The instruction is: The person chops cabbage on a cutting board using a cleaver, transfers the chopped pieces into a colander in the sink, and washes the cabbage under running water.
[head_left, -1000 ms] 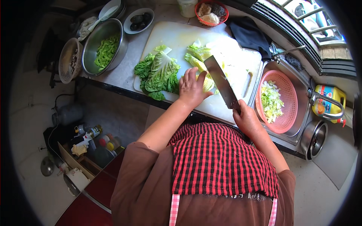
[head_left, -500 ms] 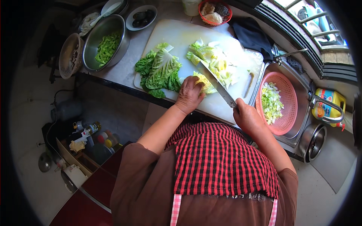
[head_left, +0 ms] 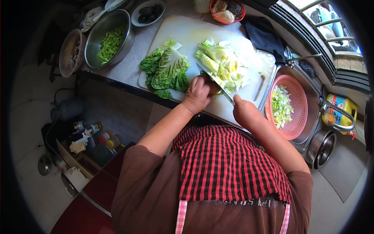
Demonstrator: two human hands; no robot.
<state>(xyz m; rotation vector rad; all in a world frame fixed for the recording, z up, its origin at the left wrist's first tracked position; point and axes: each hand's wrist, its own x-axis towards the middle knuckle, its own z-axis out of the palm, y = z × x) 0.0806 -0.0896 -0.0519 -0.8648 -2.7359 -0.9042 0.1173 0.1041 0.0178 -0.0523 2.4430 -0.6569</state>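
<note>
My right hand (head_left: 247, 111) grips a kitchen knife (head_left: 225, 93), its blade slanting up and left across the white cutting board (head_left: 181, 29). Against the blade's left side, my left hand (head_left: 198, 94) curls its fingers over a piece of leafy cabbage, which the hand and knife almost wholly hide. Just beyond the blade lies a spread of cut pale cabbage (head_left: 226, 64). To the left of my left hand rest large green cabbage leaves (head_left: 169, 70), close to the board's near edge.
A pink colander (head_left: 298, 105) with chopped cabbage stands in the sink (head_left: 311, 121) at right. Left of the board is a steel bowl (head_left: 126, 46) with green strips. A plate (head_left: 136, 19) of dark items and a red basket (head_left: 241, 15) stand behind. A dark cloth (head_left: 265, 39) lies far right.
The knife and my right hand have moved left and nearer to me, against my left hand. The yellow cut face of the held cabbage is now mostly covered.
</note>
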